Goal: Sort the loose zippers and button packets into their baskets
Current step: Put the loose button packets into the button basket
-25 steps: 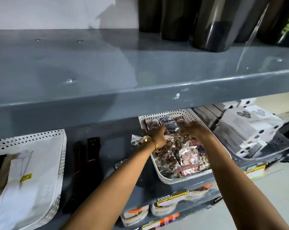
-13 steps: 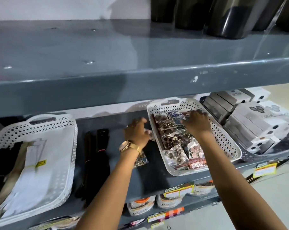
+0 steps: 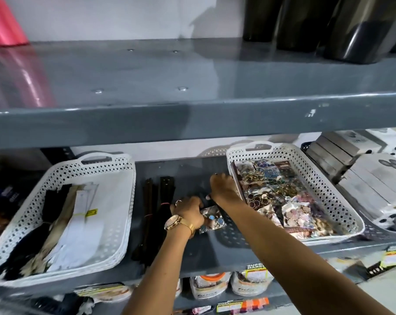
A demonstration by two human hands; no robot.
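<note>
Leaving the basket [image 3: 324,178], right hand [image 3: 223,187] joins left [image 3: 188,211].

Left hand [image 3: 188,212] curled, knuckles up; right hand [image 3: 224,186] fingers bent.

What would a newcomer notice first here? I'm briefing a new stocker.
Two hands meet mid-shelf: the left hand over a loose button packet, the right hand just behind it. The button basket sits right, the zipper basket left, with loose zippers between.
</note>
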